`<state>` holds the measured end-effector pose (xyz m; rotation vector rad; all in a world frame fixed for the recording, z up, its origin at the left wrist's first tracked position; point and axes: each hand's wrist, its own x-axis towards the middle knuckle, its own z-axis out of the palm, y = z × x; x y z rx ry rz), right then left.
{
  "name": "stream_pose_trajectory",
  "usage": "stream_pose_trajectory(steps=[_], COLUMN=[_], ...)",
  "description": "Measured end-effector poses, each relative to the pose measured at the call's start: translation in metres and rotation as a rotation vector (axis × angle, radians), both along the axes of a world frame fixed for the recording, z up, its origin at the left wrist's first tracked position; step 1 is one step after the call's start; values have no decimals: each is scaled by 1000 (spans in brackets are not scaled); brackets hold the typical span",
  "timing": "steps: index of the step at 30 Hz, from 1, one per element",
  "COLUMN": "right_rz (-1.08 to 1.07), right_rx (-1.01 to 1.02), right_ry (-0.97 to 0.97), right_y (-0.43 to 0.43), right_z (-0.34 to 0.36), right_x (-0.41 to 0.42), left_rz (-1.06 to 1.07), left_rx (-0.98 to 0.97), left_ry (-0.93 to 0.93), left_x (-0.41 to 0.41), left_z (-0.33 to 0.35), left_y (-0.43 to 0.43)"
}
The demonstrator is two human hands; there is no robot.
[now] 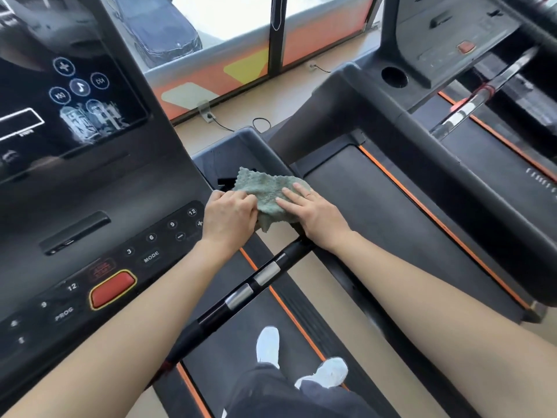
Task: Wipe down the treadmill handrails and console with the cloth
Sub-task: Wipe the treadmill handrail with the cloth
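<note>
Cloth (268, 191) at far end of handrail (217, 315); rail runs back toward me. Left fingers (241, 200) pinch cloth; right fingers (289, 203) flat, pressing.

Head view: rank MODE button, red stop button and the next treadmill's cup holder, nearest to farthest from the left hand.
From the left hand:
1. MODE button, on the console, just left of it.
2. Red stop button, farther left, lower on the console.
3. Cup holder, far right, on the next treadmill.

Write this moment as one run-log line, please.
phase: wiping | left hand: grips cloth | right hand: presses flat on cloth | cloth: at console right end, near handrail
</note>
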<state>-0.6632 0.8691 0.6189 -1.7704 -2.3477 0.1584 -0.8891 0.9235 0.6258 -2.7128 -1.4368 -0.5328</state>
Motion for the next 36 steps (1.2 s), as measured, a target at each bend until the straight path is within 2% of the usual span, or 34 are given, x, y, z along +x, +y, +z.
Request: stream_pose_trajectory(steps=[2, 5, 10, 12, 14, 17, 21, 23, 26, 30, 36], right_rz=[-57, -160, -328, -424, -531, -771, -998, -1053, -1066, -1138, -1180], right_rx=[122, 153, 124, 0, -220, -474, -429, -390, -312, -232, -256], right_ry=[53, 130, 223, 274, 384, 754, 1306, 1503, 1601, 1616, 1504], right_y=[-14, -36, -104, -130, -146, -147, -123, -113, -107, -108, -119], right_z=[-4, -7, -3, -4, -1, 0, -5, -4, -11, -24, -30], right_x=[4, 9, -2, -20, -39, -60, -71, -80, -94, -102, -115], left_rz=[-28, -57, -57, -10, -22, -47, 41, 85, 90, 22, 33], left_rx=[-38, -175, -625, -830, -923, -892, -930, -951, -982, -989, -830], left_ry=[-35, -98, -22, -81, -161, -242, -262, -264, -237, -192, 37], left_x=[4, 17, 35, 38, 44, 60, 82, 87, 86, 73, 46], left_z=[1, 6, 11, 8, 3, -2, -5, -7, -10, -11, -4], left_y=[-11, -28, -51, -52, -53, -56, -55, -50, -46, -45, -62])
